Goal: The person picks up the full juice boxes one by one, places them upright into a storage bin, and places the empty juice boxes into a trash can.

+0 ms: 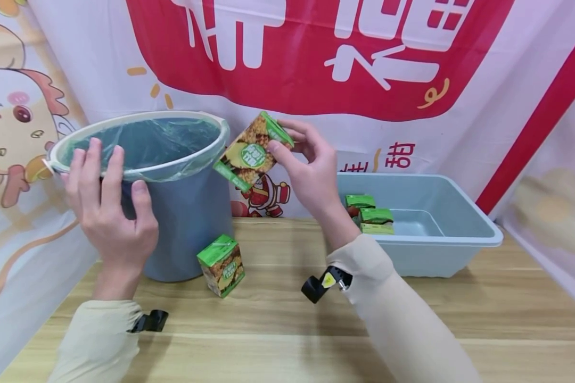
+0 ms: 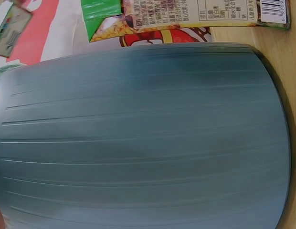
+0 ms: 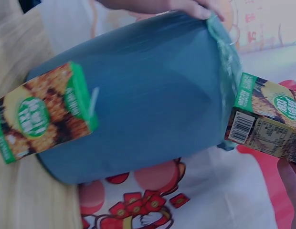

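Note:
My right hand (image 1: 311, 167) pinches a small green-and-brown snack box (image 1: 251, 151), thumb on its front, tilted in the air just right of the bin's rim. In the right wrist view the barcode end of this held snack box (image 3: 269, 114) shows. With fingers stretched upward, my left hand (image 1: 112, 205) lies against the near left side of the blue bin (image 1: 189, 213), its fingertips at the rim. A thin clear green bag lines the bin and folds over its pale rim. A second snack box (image 1: 222, 266) stands on the table against the bin's front right.
A light blue plastic tub (image 1: 421, 255) stands at the right, holding several green-topped boxes (image 1: 376, 215) at its left end. The wooden table (image 1: 268, 330) runs beneath everything. Printed cloth (image 1: 297, 101) hangs behind and along both sides.

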Available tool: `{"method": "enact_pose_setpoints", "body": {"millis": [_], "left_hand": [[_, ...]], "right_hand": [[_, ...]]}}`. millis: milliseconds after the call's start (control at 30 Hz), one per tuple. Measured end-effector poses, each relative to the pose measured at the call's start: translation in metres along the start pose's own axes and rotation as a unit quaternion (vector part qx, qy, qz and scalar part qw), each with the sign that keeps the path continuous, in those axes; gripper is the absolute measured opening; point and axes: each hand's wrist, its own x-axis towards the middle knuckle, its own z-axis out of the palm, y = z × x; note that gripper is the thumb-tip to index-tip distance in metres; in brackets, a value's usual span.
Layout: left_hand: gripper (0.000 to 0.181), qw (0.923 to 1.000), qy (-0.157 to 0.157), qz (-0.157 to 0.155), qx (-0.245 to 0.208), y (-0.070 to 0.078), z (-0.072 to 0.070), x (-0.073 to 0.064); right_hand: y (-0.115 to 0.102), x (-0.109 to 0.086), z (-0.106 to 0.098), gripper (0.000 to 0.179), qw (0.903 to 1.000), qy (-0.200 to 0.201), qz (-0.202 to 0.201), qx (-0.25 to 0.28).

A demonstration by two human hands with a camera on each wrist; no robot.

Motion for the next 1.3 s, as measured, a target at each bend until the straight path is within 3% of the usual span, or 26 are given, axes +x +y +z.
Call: {"method": "enact_pose_setpoints", "body": {"millis": [200, 700, 1067, 1300], "left_hand": [[0.049, 1.0, 0.003, 0.001, -0.002, -0.001, 0.0, -0.002], [0.043, 0.9997, 0.02, 0.002, -0.015, 0.004, 0.0, -0.001], [0.044, 0.9996, 0.023, 0.001, -0.018, 0.004, 0.0, -0.004], [0.044, 0.9993, 0.029, 0.004, -0.021, 0.004, 0.0, -0.004]], "right_hand": [[-0.015, 0.011, 0.006, 0.038, 0.9984, 0.023, 0.008, 0.051], [-0.044, 0.028, 0.046, 0.039, 0.9954, 0.081, -0.007, 0.05], [-0.036, 0.025, 0.076, 0.044, 0.9984, 0.044, -0.03, -0.021], [-0.028, 0.023, 0.09, 0.048, 0.9924, 0.003, -0.063, -0.106]]}}
